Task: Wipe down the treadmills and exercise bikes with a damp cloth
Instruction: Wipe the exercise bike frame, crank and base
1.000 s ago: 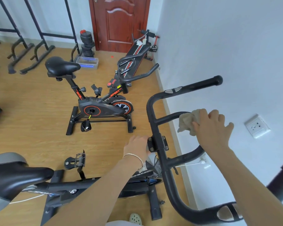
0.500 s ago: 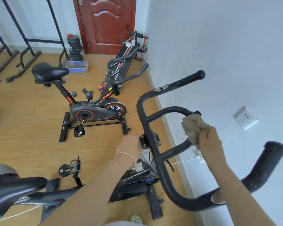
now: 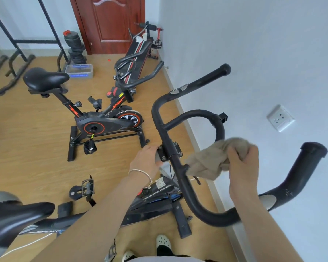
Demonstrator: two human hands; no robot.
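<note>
- The right hand (image 3: 242, 167) has its fingers (image 3: 235, 154) curled tight into the cloth (image 3: 212, 159), which is bunched into a wad; the wad's loose end touches the handlebar (image 3: 180, 178) where the inner loop joins the main tube
- The left hand (image 3: 146, 159) grips the bracket (image 3: 169, 151) at the middle of the handlebar, fingers curled on its near edge (their tips are hidden behind the plate, so I cannot tell how far they wrap)
- Likely miss: a wad this tight probably meets the tube on a small patch only, so the underside and the back of the loop could go unwiped unless the cloth is opened out and wrapped round
- Likely snag: the trailing end lies near the bracket's bolts (image 3: 175, 143), and a quick pull could catch it there
- Likely wobble: a hard sideways rub might swing the handlebar if the left hand lets go
- Water: the wall socket (image 3: 280, 118) sits beyond the bar ends, so a dripping cloth flicked that way would be risky
- The cloth's long axis runs from the right hand leftward to the main tube, roughly across it
- The main tube runs from far to near, both ends curving toward the wall (image 3: 254, 44); the bike (image 3: 153, 197) lies left to right, saddle (image 3: 17, 214) at the left, front toward the wall
</note>
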